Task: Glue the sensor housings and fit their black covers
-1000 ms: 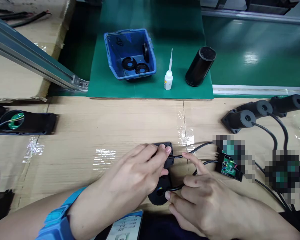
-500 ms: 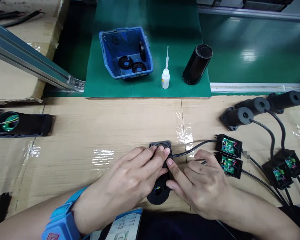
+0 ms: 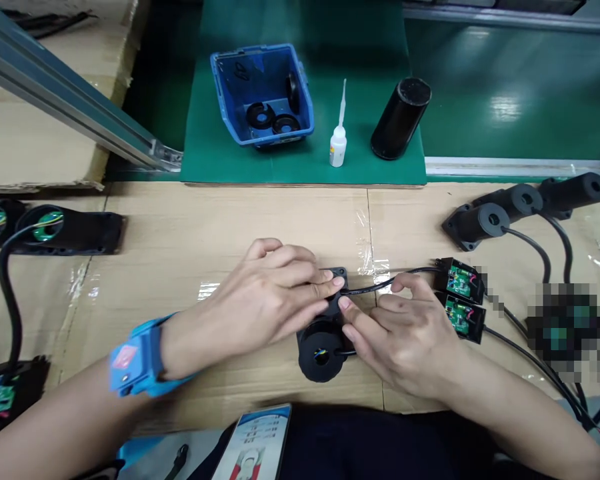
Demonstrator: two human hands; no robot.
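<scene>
Two black round housings with square flanged bases stand in front of me. The nearer housing [image 3: 321, 360] shows a centre hole with coloured wires inside. My left hand [image 3: 280, 290] lies over the farther housing [image 3: 339, 274], its fingers together and pressing on the top, hiding most of it. From the right, my right hand [image 3: 405, 333] holds the same housing's edge with index finger and thumb, little finger raised. A black cable [image 3: 370, 289] leaves this housing toward a small black box with a green circuit board [image 3: 463, 280]. A second such box [image 3: 464, 316] lies beside it.
Behind are a blue bin [image 3: 263, 93] with black rings, a white dropper bottle [image 3: 338, 145] and a black cylinder [image 3: 401, 120]. Cabled housings [image 3: 484, 222] stand at right; open housings [image 3: 75, 230] lie at left. A metal post [image 3: 80, 93] slants across the upper left.
My left hand has flattened and its wrist has swung outward, uncovering more of the nearer housing. My right hand keeps its hold. The whole view has shifted slightly.
</scene>
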